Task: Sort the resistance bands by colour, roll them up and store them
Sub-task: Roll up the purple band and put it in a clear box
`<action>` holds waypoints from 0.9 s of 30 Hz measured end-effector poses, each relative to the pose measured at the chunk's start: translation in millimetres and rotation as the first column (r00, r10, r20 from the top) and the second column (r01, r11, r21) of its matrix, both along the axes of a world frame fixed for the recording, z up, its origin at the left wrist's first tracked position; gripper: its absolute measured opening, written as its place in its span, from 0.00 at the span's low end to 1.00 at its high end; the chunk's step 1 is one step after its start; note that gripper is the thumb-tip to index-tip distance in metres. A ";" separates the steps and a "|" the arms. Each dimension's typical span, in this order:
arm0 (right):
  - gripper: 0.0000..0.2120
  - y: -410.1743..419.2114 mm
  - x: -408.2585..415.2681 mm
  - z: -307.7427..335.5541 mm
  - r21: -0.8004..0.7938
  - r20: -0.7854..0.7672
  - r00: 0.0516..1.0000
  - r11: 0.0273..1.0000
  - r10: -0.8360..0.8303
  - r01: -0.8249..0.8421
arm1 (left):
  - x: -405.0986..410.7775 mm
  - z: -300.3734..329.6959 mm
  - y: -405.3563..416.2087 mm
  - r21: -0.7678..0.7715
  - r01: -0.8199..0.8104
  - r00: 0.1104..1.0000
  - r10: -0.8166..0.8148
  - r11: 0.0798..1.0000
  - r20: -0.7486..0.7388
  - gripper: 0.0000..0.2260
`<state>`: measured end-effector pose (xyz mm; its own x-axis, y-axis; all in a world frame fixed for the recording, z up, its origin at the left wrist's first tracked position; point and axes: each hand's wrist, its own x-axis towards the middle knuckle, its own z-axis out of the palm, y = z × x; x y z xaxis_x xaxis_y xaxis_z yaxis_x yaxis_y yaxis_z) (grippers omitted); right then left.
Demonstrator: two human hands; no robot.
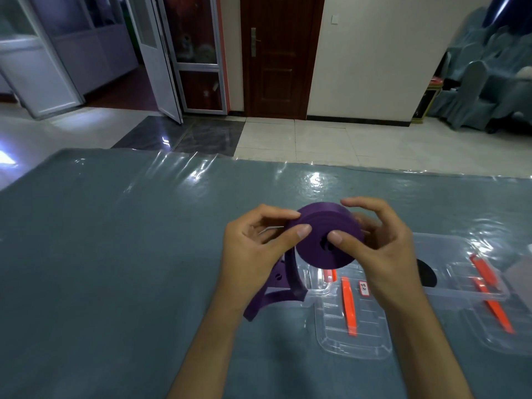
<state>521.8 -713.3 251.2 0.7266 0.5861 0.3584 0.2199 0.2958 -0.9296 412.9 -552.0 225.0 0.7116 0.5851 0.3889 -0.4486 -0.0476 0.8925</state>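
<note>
Both hands w/ purple band roll (325, 234), clear boxes (460, 254) behind, black roll (427, 273)

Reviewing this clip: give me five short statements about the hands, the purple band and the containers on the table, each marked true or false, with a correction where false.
1. Both hands hold the purple band roll. True: the left hand and the right hand pinch it from either side.
2. The band is fully rolled up. False: a loose tail hangs down to the table.
3. The roll rests inside the clear plastic box. False: it is held above the table.
4. A clear lid with orange clips lies on the table below the hands. True.
5. The table covering is red. False: it is grey-blue under clear plastic.
</note>
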 end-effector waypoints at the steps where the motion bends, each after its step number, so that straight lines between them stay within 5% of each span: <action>1: 0.18 -0.2 -0.8 2.8 0.040 0.000 1.000 0.999 -0.023 0.023 | -0.6 0.8 0.1 0.005 0.035 0.999 -0.035 0.999 -0.009 0.12; 4: 0.18 -0.7 0.0 3.3 0.113 -0.010 1.000 0.993 -0.028 0.029 | -3.3 5.0 2.9 0.066 0.133 0.991 -0.132 0.989 -0.028 0.17; 10: 0.24 -0.8 -1.0 -5.4 -0.057 0.010 0.998 0.996 0.068 -0.067 | -4.3 6.7 -1.0 0.055 -0.097 0.995 0.096 0.994 0.024 0.09; 13: 0.31 -4.1 -1.9 -3.7 -0.047 0.085 0.996 0.998 0.034 -0.030 | -4.4 4.7 -0.5 0.042 -0.038 0.999 0.039 0.998 -0.006 0.08; 17: 0.21 -4.4 -4.7 -8.4 0.007 0.074 0.997 1.000 -0.001 0.001 | -6.2 7.7 4.5 0.088 0.068 0.998 -0.067 0.994 -0.016 0.11; 21: 0.23 -1.9 -4.1 -12.0 -0.043 0.039 0.998 0.998 0.042 -0.041 | -8.6 8.3 2.6 0.257 -0.051 0.999 0.046 0.965 0.024 0.09; 27: 0.22 -7.9 -0.5 -6.7 -0.023 0.135 0.991 1.000 -0.008 0.011 | -12.9 7.1 2.6 0.077 0.121 0.991 -0.116 0.990 -0.071 0.13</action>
<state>521.3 -721.2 244.5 0.6782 0.5889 0.4395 0.3461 0.2716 -0.8980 399.9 -549.4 232.0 0.7999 0.4638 0.3809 -0.3950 -0.0709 0.9159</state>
